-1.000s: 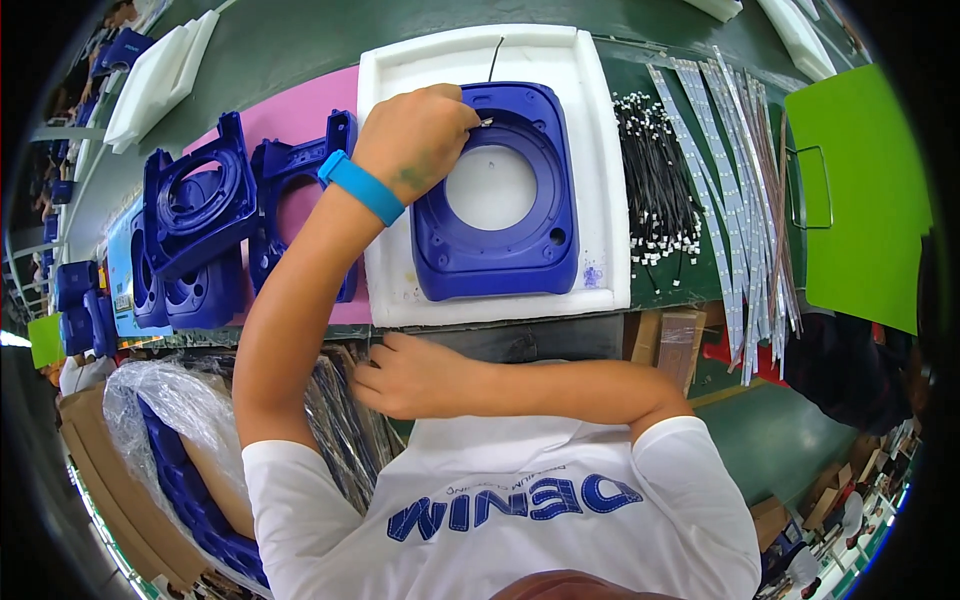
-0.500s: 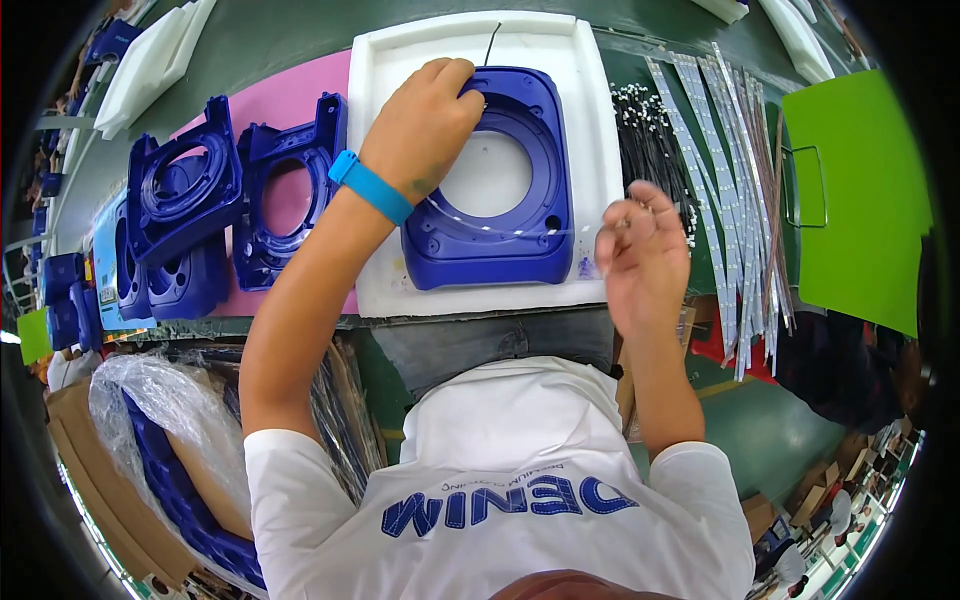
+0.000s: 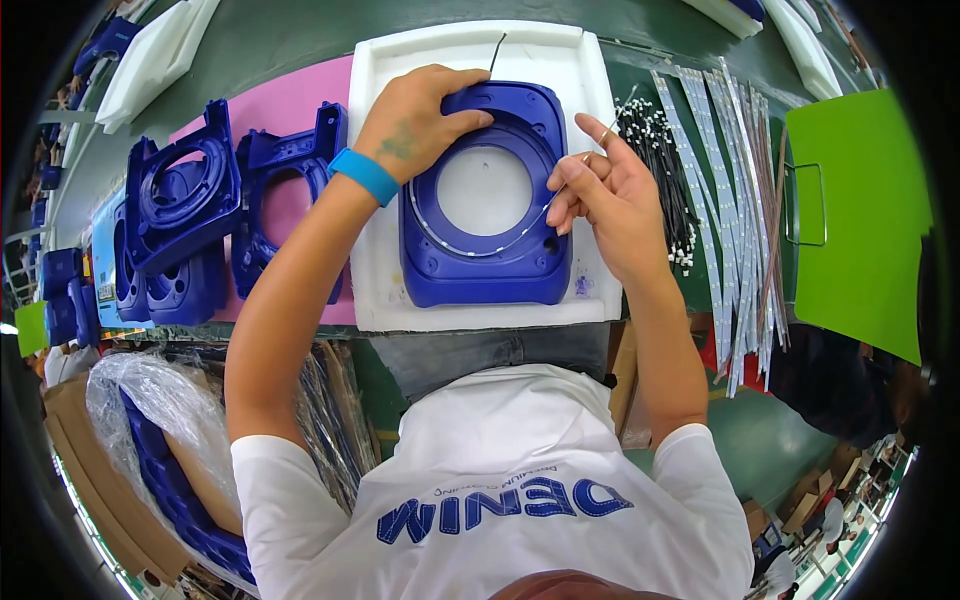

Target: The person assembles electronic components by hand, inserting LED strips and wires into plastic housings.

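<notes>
Holding the blue housing (image 3: 490, 284) by its upper-left rim in our half-curled left hand (image 3: 415, 117), we pinch a thin pale strip (image 3: 498, 250) in our right hand (image 3: 612, 195), forefinger extended.

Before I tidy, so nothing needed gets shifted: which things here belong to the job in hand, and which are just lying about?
In the job:
blue plastic housing, touched by the left hand
LED strip, in the right hand
white foam tray, beneath the housing
probably the black connector wires and loose LED strips

Seemingly lying about:
green handled panel
clear plastic wrap
</notes>
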A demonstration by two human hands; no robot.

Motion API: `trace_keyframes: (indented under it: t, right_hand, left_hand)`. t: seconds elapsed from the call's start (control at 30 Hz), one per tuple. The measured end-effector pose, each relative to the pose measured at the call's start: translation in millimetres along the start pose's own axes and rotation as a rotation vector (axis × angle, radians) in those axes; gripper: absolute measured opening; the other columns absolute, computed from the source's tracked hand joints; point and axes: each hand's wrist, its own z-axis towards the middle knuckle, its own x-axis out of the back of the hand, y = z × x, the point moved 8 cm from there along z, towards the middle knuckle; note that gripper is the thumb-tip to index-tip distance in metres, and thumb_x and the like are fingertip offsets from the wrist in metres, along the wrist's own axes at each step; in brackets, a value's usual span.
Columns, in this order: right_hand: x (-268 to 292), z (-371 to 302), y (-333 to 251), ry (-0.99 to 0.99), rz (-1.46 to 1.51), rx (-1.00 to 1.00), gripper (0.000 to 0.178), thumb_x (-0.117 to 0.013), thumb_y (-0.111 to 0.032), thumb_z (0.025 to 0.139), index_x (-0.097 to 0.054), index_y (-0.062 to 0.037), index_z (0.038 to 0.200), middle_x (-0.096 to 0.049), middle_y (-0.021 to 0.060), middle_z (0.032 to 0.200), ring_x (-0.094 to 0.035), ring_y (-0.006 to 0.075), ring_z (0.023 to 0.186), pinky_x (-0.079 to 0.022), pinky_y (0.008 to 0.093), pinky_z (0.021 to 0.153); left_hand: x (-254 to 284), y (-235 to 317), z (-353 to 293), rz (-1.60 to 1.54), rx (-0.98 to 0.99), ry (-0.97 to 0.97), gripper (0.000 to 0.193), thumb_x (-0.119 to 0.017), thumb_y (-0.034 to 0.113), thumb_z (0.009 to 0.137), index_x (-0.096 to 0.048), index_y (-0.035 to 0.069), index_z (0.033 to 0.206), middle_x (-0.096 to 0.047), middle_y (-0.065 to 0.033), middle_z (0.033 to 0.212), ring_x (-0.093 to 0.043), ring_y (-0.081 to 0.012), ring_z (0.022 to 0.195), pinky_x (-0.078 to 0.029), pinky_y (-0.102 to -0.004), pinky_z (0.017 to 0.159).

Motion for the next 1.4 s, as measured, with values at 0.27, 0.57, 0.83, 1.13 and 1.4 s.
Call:
trace_keyframes:
  t: [0.27,0.57,0.83,1.13,1.4]
  right_hand:
    - [-7.1,1.0,-2.0,-0.037,-0.174,-0.014,0.064,-0.063,-0.011,0.107,-0.033,0.0101,0.159,-0.070,0.0123,0.098,-0.066,0.0125,0.067,-0.053,0.0243,0.060]
    - [-8.6,5.1,-13.7,-0.031,-0.353,-0.008,0.060,-0.070,-0.007,0.101,-0.046,0.0114,0.153,-0.069,0.0066,0.091,-0.059,0.0072,0.068,-0.049,0.0229,0.061]
    - [-6.5,6.8,-9.5,-0.070,-0.444,0.023,0.058,-0.074,-0.009,0.098,-0.052,0.0111,0.148,-0.069,0.0067,0.089,-0.059,0.0073,0.069,-0.050,0.0243,0.063]
    - [-32.8,-4.1,-38.6,-0.132,-1.112,0.425,0.035,-0.073,-0.005,0.092,-0.068,0.0021,0.127,-0.064,0.0145,0.110,-0.065,0.0339,0.090,-0.054,0.0405,0.081]
    - [-39.4,-4.2,-30.3,-0.100,-1.279,0.495,0.032,-0.072,-0.004,0.089,-0.070,0.0033,0.120,-0.064,0.0155,0.104,-0.066,0.0365,0.099,-0.056,0.0461,0.087]
  left_hand:
    - [-7.9,5.2,10.8,0.125,-0.079,-0.131,0.050,-0.080,0.017,0.091,-0.068,0.003,0.137,-0.072,-0.0190,0.119,-0.069,-0.0380,0.110,-0.054,-0.0408,0.098]
    - [13.4,27.5,-19.3,0.399,-0.323,0.246,0.051,-0.082,0.016,0.089,-0.067,0.007,0.137,-0.071,-0.0169,0.121,-0.067,-0.0402,0.113,-0.054,-0.0457,0.100]
    - [18.8,57.4,-98.0,0.181,-0.291,-0.096,0.020,-0.085,0.015,0.084,-0.075,0.003,0.096,-0.069,-0.0117,0.101,-0.067,-0.0347,0.101,-0.054,-0.0454,0.100]
    - [6.8,69.5,-105.1,0.104,-0.311,-0.173,0.016,-0.085,0.015,0.081,-0.076,0.002,0.085,-0.066,-0.0101,0.093,-0.066,-0.0317,0.094,-0.055,-0.0478,0.096]
    - [-5.7,58.0,-31.6,0.334,-0.496,0.131,0.022,-0.073,0.007,0.085,-0.076,0.005,0.106,-0.070,-0.0096,0.107,-0.068,-0.0298,0.098,-0.058,-0.0393,0.085]
